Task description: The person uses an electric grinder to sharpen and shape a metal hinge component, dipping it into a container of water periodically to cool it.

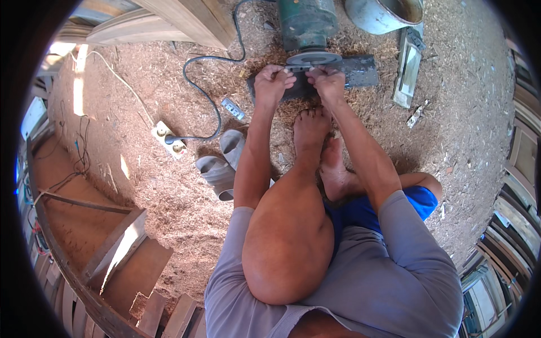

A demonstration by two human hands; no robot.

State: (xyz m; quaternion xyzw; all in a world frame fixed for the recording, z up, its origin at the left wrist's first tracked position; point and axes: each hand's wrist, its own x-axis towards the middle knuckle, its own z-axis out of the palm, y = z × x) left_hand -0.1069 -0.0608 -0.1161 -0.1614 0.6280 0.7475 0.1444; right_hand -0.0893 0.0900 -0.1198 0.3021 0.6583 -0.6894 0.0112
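Observation:
A thin, flat metal blade [299,68] with dark slots lies at the near edge of a grey grinding wheel [314,58]. My left hand [273,84] pinches its left end, fingers curled. At the other end, my right hand [327,83] grips it between thumb and fingers. The wheel is mounted on a green electric motor [307,25]. Below both hands lies a dark flat board [360,71], partly covered by them. Whether the blade touches the wheel is hard to make out.
My bare foot [311,132] rests just below the board. A black cable [201,84] runs to a white power strip [163,135] at left, near grey sandals [217,174] and a small whitish block [233,109]. A metal pot [375,17] and wooden piece [407,73] sit right on shaving-covered ground.

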